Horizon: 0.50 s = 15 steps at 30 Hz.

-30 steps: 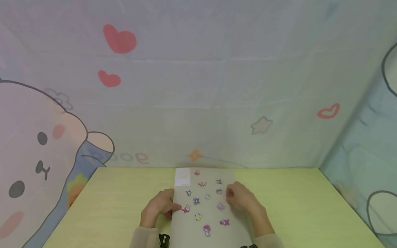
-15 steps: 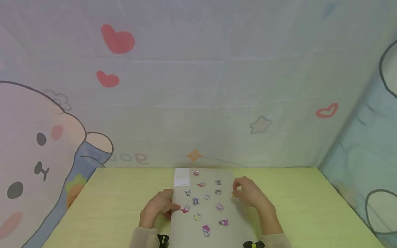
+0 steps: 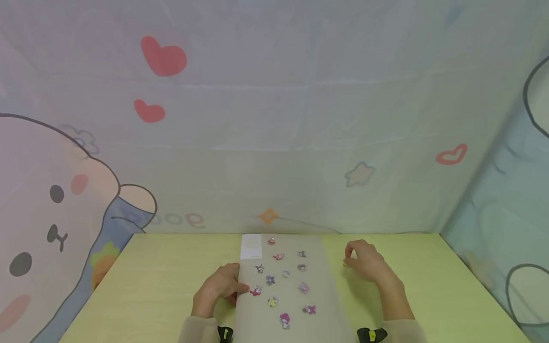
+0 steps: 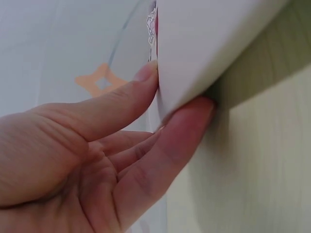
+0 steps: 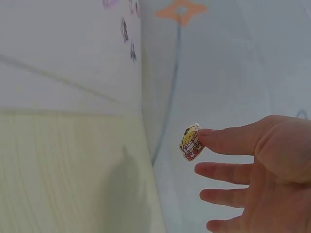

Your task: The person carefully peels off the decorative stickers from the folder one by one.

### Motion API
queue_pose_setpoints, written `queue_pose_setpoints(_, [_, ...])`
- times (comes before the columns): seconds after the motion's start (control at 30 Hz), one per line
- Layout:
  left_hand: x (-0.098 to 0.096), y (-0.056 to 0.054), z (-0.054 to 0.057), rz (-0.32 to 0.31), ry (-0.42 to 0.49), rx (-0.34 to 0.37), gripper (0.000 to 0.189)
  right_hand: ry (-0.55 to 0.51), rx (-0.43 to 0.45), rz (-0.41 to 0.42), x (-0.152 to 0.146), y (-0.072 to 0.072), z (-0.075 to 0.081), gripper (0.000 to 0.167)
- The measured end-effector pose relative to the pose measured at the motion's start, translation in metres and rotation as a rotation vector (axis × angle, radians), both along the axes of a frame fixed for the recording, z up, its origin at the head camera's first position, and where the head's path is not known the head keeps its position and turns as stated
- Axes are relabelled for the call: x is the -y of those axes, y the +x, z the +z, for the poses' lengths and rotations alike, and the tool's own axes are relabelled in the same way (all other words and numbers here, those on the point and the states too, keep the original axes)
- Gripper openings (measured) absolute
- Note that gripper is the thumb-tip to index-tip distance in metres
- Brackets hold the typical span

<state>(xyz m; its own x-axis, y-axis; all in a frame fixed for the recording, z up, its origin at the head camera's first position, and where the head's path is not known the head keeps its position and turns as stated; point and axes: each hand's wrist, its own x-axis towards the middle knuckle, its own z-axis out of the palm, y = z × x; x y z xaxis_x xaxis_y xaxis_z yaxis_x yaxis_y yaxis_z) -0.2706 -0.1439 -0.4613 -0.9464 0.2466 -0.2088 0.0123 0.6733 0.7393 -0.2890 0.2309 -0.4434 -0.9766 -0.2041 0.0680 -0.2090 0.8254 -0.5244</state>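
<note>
A pale sheet [image 3: 257, 324] lies on the table, dotted with several small cartoon stickers, such as a pink one [image 3: 285, 320]. My left hand [image 3: 219, 286] grips its left edge; in the left wrist view the thumb [image 4: 141, 77] presses the stickered face and a finger [image 4: 170, 145] is tucked underneath. Off to the right of the sheet, over the table, my right hand [image 3: 366, 259] pinches a small yellow-and-red cartoon sticker [image 5: 191, 143] at thumb and fingertip. The other fingers of that hand are spread apart in the right wrist view.
A white rectangle [image 3: 251, 247] marks the sheet's top left corner. The light yellow table [image 3: 429, 286] extends to both sides. Behind it hangs a printed cloth [image 3: 274, 119] with hearts and a bear, and another cloth panel [image 3: 506, 214] stands at the right.
My right hand has moved right, from over the sheet's right edge to beyond it, carrying the yellow sticker. My left hand has kept its place on the left edge.
</note>
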Motion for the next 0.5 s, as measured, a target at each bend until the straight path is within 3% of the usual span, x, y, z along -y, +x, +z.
queue_pose_setpoints(0.3, [0.0,0.0,-0.001,-0.023,-0.009,-0.03,0.027,0.025,0.013,-0.022,-0.034,-0.013,-0.007,0.008])
queue_pose_setpoints(0.5, [0.001,0.0,-0.002,-0.022,-0.002,-0.027,0.025,-0.02,0.098,-0.025,-0.054,-0.02,-0.021,0.008])
